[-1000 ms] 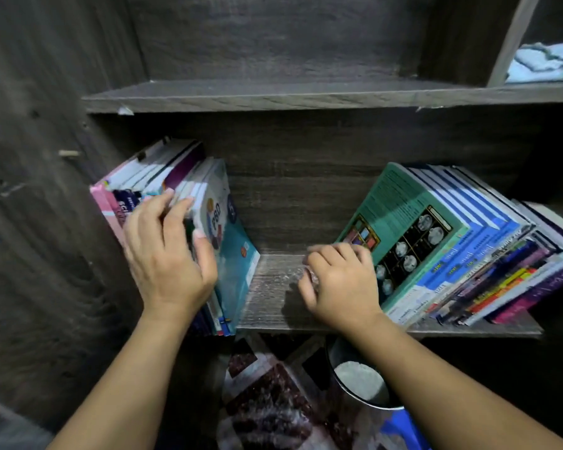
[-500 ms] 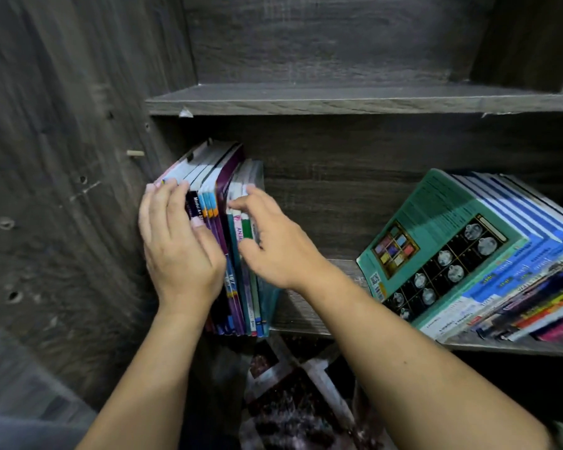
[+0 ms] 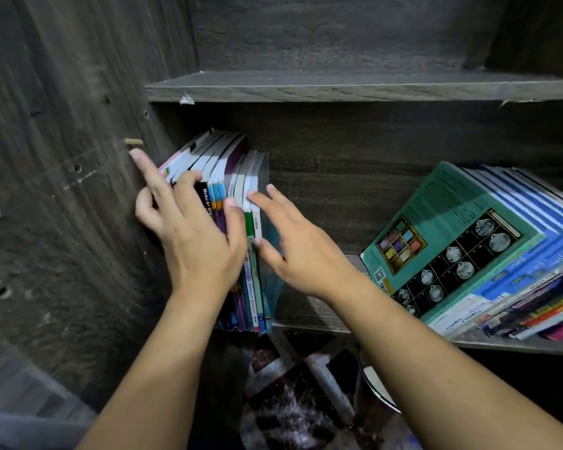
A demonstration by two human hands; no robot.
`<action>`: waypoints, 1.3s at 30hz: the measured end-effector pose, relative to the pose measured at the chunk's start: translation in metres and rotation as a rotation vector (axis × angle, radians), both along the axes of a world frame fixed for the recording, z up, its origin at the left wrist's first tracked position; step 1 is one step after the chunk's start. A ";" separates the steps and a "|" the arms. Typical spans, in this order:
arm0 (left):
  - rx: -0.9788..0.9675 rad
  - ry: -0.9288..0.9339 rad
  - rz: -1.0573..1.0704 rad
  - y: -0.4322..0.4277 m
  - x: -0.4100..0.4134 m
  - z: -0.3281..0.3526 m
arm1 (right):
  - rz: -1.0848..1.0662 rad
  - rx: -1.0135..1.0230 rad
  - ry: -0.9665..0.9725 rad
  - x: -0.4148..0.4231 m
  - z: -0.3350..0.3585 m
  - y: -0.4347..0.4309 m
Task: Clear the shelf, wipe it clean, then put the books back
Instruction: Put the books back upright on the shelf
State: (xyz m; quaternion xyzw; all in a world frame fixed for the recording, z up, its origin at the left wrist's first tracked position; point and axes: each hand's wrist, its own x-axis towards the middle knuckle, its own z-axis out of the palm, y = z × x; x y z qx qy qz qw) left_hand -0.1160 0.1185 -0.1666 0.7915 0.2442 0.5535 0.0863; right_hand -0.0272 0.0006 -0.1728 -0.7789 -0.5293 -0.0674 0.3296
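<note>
Head view, left hand (image 3: 195, 241) clasping upright books (image 3: 238, 177), right hand (image 3: 299, 248) straight-fingered against them

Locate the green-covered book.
Head view, right half: the green-covered book fronts the leaning stack on the lower shelf, right of the right hand.

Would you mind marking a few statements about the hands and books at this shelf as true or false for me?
1. The left hand grips the left group of books. True.
2. The right hand holds a cloth. False: it holds nothing; its straight fingers touch that group's right side.
3. A green book fronts the right group of books, which leans over. True.
4. The two groups touch each other. False: a bare stretch of the shelf lies between them.
</note>
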 end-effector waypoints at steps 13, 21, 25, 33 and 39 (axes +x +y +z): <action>-0.300 0.002 -0.094 -0.003 0.009 -0.004 | -0.102 -0.395 0.176 0.017 -0.048 -0.043; -0.642 -0.038 0.060 -0.013 0.018 -0.018 | -0.203 -0.238 0.263 0.046 -0.048 -0.067; -0.635 -0.096 0.009 -0.026 0.021 -0.022 | -0.112 -0.027 0.280 0.052 -0.026 -0.071; -0.580 -0.029 -0.188 -0.091 0.045 -0.031 | -0.019 0.347 0.702 0.093 -0.004 -0.081; -0.640 -0.067 -0.229 -0.129 0.075 -0.031 | -0.075 0.480 0.778 0.101 -0.003 -0.095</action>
